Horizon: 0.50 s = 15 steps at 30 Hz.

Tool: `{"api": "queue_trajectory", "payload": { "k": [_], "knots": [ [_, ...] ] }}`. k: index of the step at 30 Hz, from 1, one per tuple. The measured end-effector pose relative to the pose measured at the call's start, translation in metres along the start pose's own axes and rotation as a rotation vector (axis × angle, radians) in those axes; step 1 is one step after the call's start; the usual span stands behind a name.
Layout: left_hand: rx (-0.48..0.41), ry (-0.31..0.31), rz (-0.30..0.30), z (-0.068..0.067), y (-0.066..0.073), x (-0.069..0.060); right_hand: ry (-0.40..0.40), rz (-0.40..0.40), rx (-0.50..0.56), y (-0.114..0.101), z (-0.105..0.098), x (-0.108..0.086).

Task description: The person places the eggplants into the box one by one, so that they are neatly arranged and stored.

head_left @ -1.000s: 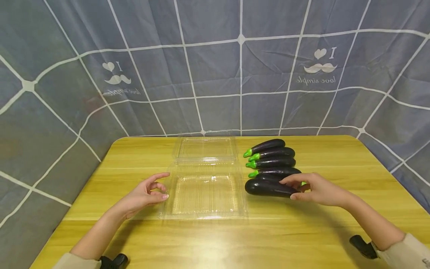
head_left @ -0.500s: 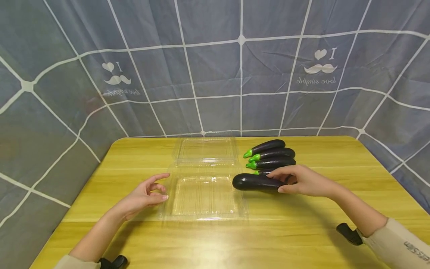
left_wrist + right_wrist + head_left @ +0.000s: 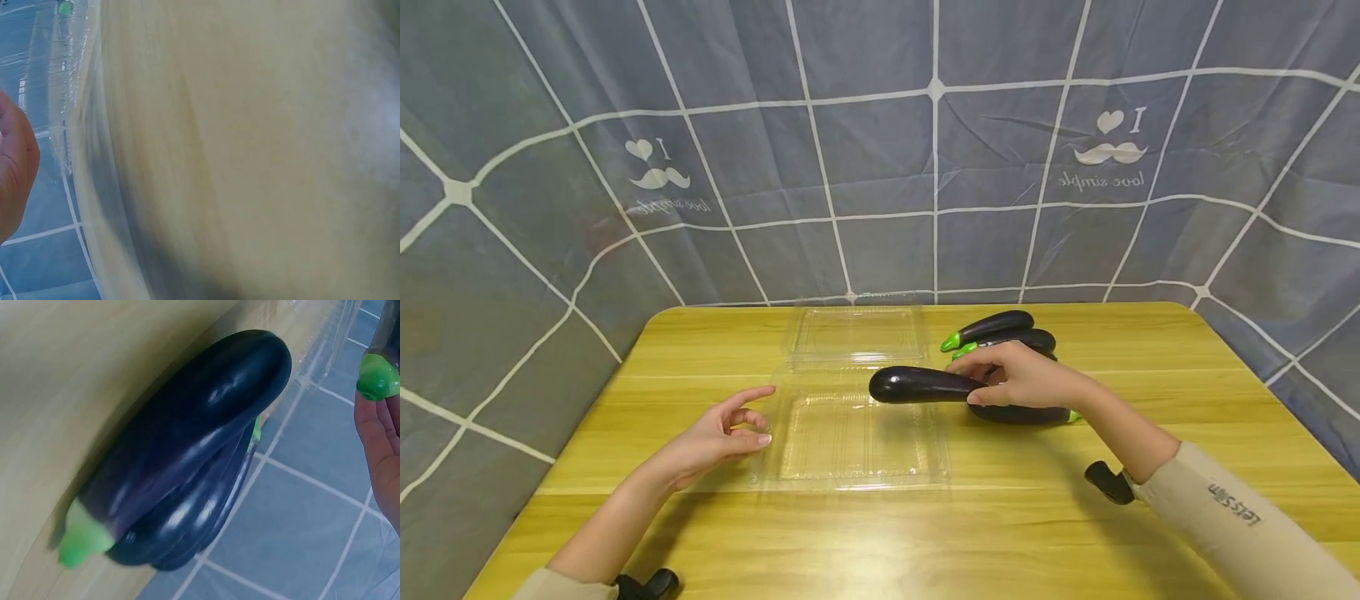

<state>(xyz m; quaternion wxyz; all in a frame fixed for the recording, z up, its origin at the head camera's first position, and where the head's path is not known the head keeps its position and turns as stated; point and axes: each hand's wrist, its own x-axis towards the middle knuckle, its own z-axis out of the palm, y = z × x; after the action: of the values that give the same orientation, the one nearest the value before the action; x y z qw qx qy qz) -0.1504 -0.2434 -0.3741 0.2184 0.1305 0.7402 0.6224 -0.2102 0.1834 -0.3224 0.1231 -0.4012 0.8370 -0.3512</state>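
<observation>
My right hand (image 3: 1030,377) grips a dark eggplant (image 3: 921,385) near its stem end; its rounded end points left, above the right part of the clear plastic box (image 3: 850,482). In the right wrist view, the held eggplant's green cap (image 3: 379,378) shows over the fingers of my right hand (image 3: 382,450). Under and behind that hand lie several other eggplants (image 3: 1011,320), partly hidden; the nearest one (image 3: 187,425) has its cap toward the right in the head view. Beside the box's left edge, my left hand (image 3: 718,442) holds nothing, its fingers relaxed and apart.
The box's lid (image 3: 859,332) lies folded back toward the rear edge of the wooden table (image 3: 880,542). Behind the table hangs a grey curtain (image 3: 880,167) with white lines.
The right hand has lifted the gripped eggplant off the near side of the group and carried it left and farther back. My left hand has stayed where it was.
</observation>
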Motion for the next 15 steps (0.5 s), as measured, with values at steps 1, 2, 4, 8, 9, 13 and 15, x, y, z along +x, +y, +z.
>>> {"api": "queue_trajectory", "payload": {
  "k": [1, 2, 4, 8, 9, 13, 15],
  "knots": [
    [-0.002, 0.001, -0.001, 0.0, 0.0, 0.0, -0.002, 0.003, 0.004, 0.0, 0.001, 0.003],
    [-0.006, 0.002, -0.003, 0.0, 0.0, 0.0, -0.005, 0.002, 0.006, -0.001, 0.002, 0.006],
    [-0.013, 0.004, -0.006, 0.001, 0.0, 0.0, -0.008, -0.002, -0.001, -0.002, 0.004, 0.011],
    [-0.023, -0.001, -0.01, 0.001, 0.001, 0.0, -0.009, -0.025, -0.019, -0.005, 0.006, 0.021],
    [-0.024, -0.004, -0.01, 0.001, 0.001, 0.0, -0.012, -0.023, -0.022, -0.005, 0.007, 0.024],
    [-0.029, -0.015, -0.012, 0.0, 0.001, -0.001, -0.035, -0.028, -0.017, -0.008, 0.011, 0.038],
    [-0.029, -0.013, -0.014, -0.001, 0.001, -0.001, -0.05, -0.037, -0.011, -0.01, 0.012, 0.046]
  ]
}}
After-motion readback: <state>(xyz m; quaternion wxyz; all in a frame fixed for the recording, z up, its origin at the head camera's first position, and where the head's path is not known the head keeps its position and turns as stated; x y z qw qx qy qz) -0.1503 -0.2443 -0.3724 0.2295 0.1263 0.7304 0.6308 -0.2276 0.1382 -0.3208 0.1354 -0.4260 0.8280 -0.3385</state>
